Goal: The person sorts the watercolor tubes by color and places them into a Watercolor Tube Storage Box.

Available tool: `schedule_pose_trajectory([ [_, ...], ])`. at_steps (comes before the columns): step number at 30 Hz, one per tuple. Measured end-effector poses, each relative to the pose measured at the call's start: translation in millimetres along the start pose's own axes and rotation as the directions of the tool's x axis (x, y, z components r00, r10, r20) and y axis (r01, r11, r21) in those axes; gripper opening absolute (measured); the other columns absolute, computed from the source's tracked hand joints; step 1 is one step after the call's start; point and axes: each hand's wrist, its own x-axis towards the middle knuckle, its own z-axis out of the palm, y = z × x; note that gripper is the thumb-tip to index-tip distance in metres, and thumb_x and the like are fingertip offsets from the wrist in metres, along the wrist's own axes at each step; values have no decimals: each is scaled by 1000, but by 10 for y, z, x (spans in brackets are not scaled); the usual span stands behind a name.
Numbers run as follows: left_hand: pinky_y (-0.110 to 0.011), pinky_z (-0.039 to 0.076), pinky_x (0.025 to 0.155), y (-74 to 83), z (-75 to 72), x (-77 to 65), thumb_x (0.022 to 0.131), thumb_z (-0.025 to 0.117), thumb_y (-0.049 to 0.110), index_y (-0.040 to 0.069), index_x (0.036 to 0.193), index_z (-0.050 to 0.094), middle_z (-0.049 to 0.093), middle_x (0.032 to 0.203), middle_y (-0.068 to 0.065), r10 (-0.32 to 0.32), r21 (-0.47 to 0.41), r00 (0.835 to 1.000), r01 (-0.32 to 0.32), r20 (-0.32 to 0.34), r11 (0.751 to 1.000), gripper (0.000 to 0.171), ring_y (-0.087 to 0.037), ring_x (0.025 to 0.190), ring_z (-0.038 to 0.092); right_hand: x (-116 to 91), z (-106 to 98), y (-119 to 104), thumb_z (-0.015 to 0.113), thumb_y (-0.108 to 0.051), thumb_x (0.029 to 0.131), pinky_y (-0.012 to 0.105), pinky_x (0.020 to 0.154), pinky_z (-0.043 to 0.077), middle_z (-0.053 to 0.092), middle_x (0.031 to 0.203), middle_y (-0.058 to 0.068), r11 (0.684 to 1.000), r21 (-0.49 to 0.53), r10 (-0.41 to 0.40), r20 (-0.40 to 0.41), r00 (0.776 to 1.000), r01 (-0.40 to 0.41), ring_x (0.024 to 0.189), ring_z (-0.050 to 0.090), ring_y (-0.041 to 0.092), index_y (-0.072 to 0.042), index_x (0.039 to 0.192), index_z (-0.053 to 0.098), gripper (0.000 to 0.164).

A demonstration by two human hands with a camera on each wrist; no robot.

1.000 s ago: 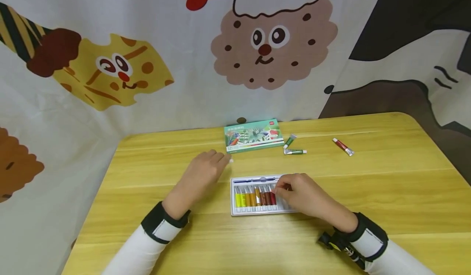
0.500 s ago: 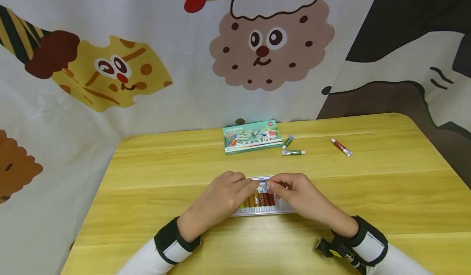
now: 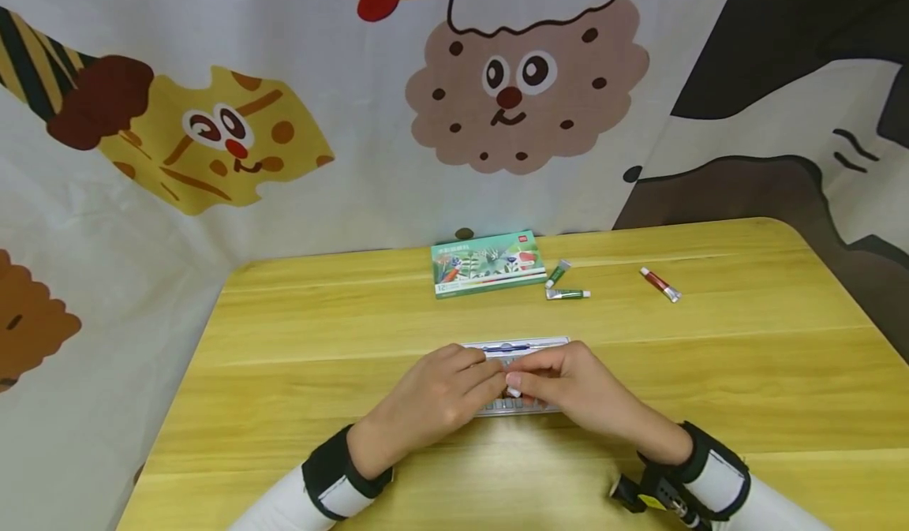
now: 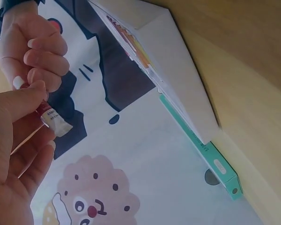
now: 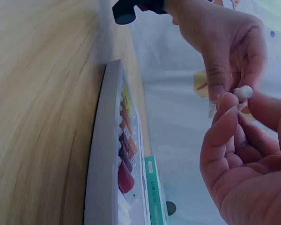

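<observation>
Both hands meet over the white paint tray, their fingertips close together. My left hand pinches a dark red paint tube between thumb and fingers; its crimped silvery end sticks out past them in the left wrist view. At the tube's other end, a white cap sits between the thumb and index finger of my right hand, which pinches it. The hands cover most of the tray in the head view. Yellow, orange, brown and dark red tubes lie in the tray, and a blue brush lies along its far side.
Behind the tray lies a green paint box, close to the printed curtain. Two green tubes are beside the box. A red tube lies farther right on the wooden table.
My left hand has come from beside the green box down and right to the tray, meeting my right hand. My right hand has shifted slightly left and lower, and a white cap now shows between them.
</observation>
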Motion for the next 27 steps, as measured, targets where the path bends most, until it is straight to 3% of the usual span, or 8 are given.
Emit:
schedule_pose_trajectory([
  [5, -28, 54, 88, 2, 1, 16, 110, 47, 10, 6, 109, 76, 76, 109, -1, 31, 23, 999, -30, -29, 999, 29, -15, 100, 67, -10, 3, 9, 81, -17, 94, 25, 69, 58, 79, 99, 7, 998, 51, 26, 10, 1000, -26, 85, 72, 14, 3, 116, 77, 30],
  [10, -29, 55, 89, -21, -12, 4, 110, 45, 7, 7, 105, 76, 75, 108, -3, 33, 58, 999, -31, -26, 998, 31, -18, 100, 67, -4, 11, 0, 81, -19, 93, 23, 62, 53, 76, 90, 6, 996, 49, 66, 52, 996, -68, 76, 67, 13, -1, 113, 78, 28],
  [14, -29, 56, 86, -62, -44, -14, 105, 59, 4, 6, 101, 75, 74, 103, -4, -85, 28, 996, 85, 4, 996, 16, -19, 95, 67, 7, -13, -27, 79, -18, 94, 24, 59, 52, 75, 89, 9, 996, 6, 85, 22, 996, -85, 74, 65, 18, 2, 113, 77, 27],
  [17, -25, 54, 74, -99, -82, -33, 94, 74, 3, 6, 92, 75, 73, 89, -2, -199, -6, 978, 200, 65, 980, 4, -16, 81, 65, 15, -49, -38, 78, -15, 94, 24, 59, 52, 75, 91, 8, 993, -58, 97, -50, 994, -100, 76, 65, 20, 3, 113, 77, 26],
  [20, -22, 46, 61, -134, -111, -63, 87, 78, -1, 8, 79, 72, 66, 74, 0, -273, -19, 947, 280, 167, 960, 13, -13, 66, 55, 17, -75, -37, 78, -13, 93, 24, 56, 47, 73, 89, 5, 986, -107, 114, -102, 988, -125, 71, 59, 19, 3, 116, 77, 27],
  [22, -22, 41, 57, -147, -120, -85, 87, 78, 0, 9, 74, 70, 61, 68, 2, -317, -11, 912, 331, 260, 944, 17, -11, 61, 48, 18, -83, -31, 78, -12, 93, 23, 53, 42, 69, 85, 4, 981, -136, 125, -122, 985, -141, 67, 54, 16, 3, 118, 76, 29],
  [27, -25, 38, 53, -148, -93, -142, 91, 73, 3, 8, 70, 70, 49, 58, 4, -430, 28, 780, 470, 455, 882, 22, -10, 55, 41, 21, -98, -23, 78, -11, 92, 24, 49, 33, 63, 76, 2, 960, -199, 172, -127, 977, -194, 59, 48, 14, 1, 121, 76, 32],
])
